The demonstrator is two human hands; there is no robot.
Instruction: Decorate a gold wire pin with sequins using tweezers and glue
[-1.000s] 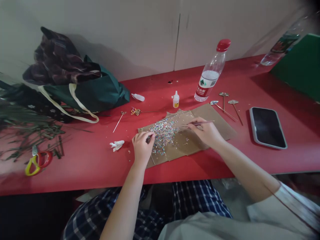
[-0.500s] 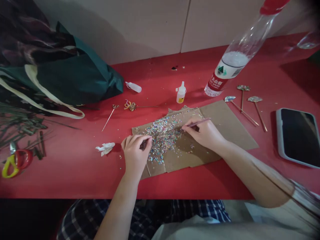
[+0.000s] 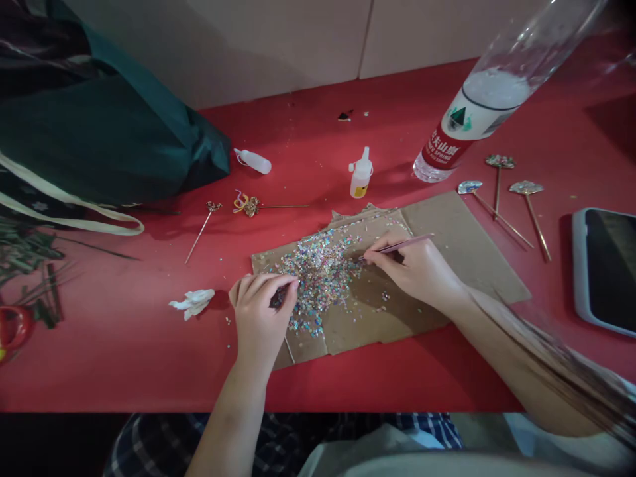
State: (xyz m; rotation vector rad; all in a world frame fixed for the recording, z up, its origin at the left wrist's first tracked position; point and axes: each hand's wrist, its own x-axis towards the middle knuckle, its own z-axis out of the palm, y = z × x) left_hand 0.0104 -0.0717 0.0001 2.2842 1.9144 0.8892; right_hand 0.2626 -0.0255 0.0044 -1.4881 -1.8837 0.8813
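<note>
My right hand (image 3: 415, 268) grips a thin pinkish pair of tweezers (image 3: 405, 242), its tips low over the right edge of a spread of shiny coloured flakes (image 3: 325, 275). The flakes lie scattered on a flat piece of brown cardboard (image 3: 437, 225). At the left edge of the flakes, my left hand (image 3: 261, 308) is closed with thumb and forefinger pressed together. Something dark shows inside its curled fingers, too hidden to name. Two small white squeeze bottles, one upright (image 3: 361, 175) and one lying down (image 3: 253, 161), are beyond the cardboard.
Several ornamented sticks (image 3: 527, 189) lie at right, two more (image 3: 251, 207) at left. A water bottle (image 3: 447, 142) stands behind the cardboard; a phone (image 3: 609, 271) lies far right. Crumpled tissue (image 3: 193, 303), red-handled scissors (image 3: 14, 328) and a green bag (image 3: 124, 132) are left.
The view has shifted slightly and come a little closer. Both hands keep nearly the same place over the cardboard, the right still holding the tweezers.
</note>
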